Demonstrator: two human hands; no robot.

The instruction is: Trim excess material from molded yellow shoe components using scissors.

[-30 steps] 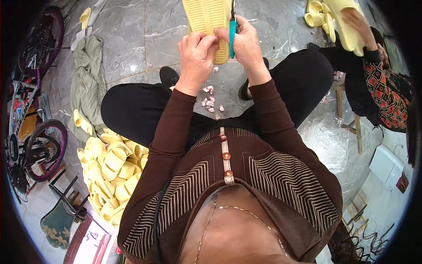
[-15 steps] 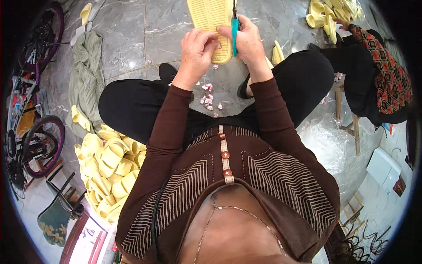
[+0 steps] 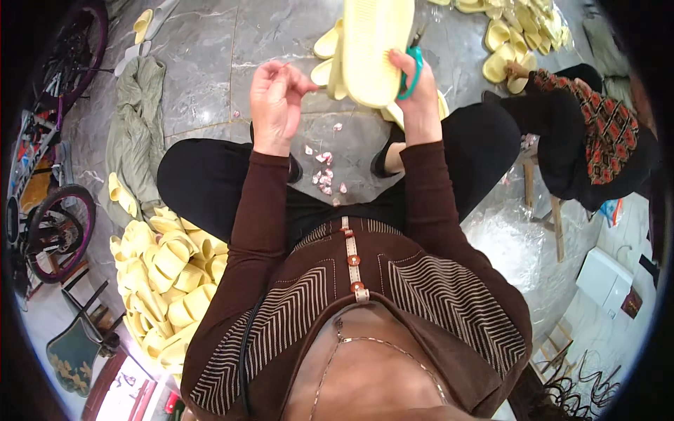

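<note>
At the upper middle, my right hand (image 3: 421, 98) grips a pale yellow slipper (image 3: 375, 56) near one end, with the thumb laid on its flat face. The same hand also holds scissors (image 3: 414, 70) with teal handles; their dark blades point up beside the slipper's right edge. To the left of the slipper and apart from it, my left hand (image 3: 276, 105) is raised with its fingers curled and pressed to the thumb. What it pinches, if anything, is too small to make out. Small red-and-white scraps (image 3: 325, 179) lie on the floor between my legs.
More yellow slippers (image 3: 168, 270) are heaped at my left. Another pile (image 3: 530, 28) stands at the far right, where another person's hand (image 3: 517, 70) touches it. A grey-green cloth (image 3: 137, 126) lies on the left floor, beside bicycles (image 3: 63, 224). A wooden stool (image 3: 554, 224) is right.
My left hand has drawn away from the slipper to the left. The slipper has turned from its ribbed sole to a smoother face and moved right with my right hand and the scissors.
</note>
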